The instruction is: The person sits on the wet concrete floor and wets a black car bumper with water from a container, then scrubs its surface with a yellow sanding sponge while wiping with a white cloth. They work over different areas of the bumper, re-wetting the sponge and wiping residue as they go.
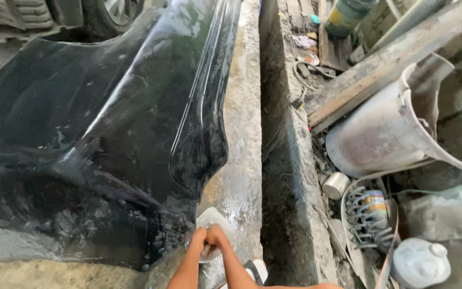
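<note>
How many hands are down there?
2. The left hand and the right hand are pressed together at the bottom middle, on a pale rag beside the wet black car panel. None seem hidden.

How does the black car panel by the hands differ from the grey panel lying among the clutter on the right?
The black car panel is glossy and wet, with reflections; the grey panel is dull and dusty. The black one lies spread flat on the ground beside the concrete channel, while the grey one sits tilted against a wooden plank. Both hands meet near the black panel's lower corner; nothing touches the grey one. Both are curved body parts.
</note>
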Available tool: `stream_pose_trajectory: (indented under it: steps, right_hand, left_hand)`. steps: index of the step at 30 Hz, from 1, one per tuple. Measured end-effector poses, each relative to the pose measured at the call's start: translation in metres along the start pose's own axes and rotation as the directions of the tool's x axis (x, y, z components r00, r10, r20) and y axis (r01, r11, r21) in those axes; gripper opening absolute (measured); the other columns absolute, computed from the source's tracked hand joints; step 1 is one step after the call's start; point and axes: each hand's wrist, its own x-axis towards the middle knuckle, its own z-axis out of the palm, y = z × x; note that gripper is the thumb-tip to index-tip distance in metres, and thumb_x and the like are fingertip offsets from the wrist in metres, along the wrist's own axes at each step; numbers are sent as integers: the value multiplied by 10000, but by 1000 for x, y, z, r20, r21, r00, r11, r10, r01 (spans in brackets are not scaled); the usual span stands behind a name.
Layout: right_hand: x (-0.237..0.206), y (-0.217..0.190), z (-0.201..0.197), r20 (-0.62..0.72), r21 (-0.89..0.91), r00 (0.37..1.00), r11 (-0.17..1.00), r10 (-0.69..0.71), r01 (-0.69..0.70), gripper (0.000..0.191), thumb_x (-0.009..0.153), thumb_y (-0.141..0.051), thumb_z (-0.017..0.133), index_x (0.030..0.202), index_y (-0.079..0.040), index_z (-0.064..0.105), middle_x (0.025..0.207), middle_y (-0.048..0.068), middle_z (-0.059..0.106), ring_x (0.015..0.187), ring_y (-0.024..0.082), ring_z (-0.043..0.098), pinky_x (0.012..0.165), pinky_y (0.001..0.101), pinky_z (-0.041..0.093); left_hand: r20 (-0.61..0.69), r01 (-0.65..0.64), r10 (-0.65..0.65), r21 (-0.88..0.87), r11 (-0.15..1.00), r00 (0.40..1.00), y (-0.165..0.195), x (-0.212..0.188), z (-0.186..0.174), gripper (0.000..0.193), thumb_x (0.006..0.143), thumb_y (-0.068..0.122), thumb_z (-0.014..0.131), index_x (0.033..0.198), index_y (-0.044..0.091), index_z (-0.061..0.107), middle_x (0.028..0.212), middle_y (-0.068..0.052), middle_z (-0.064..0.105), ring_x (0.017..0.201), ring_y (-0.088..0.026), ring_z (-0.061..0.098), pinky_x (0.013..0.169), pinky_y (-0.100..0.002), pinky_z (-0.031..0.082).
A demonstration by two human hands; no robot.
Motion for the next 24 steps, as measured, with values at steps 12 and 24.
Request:
stream_pose_trajectory:
  steps: [12,24]
  right_hand:
    - [-80,44,-50,-413,370,807,731,-423,573,279,879,-63,756,1139,-42,658,1003,113,722,924,229,685,826,363,557]
    - [-115,24,-40,-348,863,887,-473,-304,177,449,940,-101,641,1373,-36,544,1153,110,715,1038,242,693,941,394,549]
  left_hand:
    - [91,-605,606,278,746,790,27,-64,7,515,920,577,634,1007,90,773,897,-52,753,846,-152,673,776,-325,497]
    - [143,-899,952,392,196,270,36,-107,5,307,1024,282,586,1065,-22,588,923,-264,652,860,-466,628,742,-489,491]
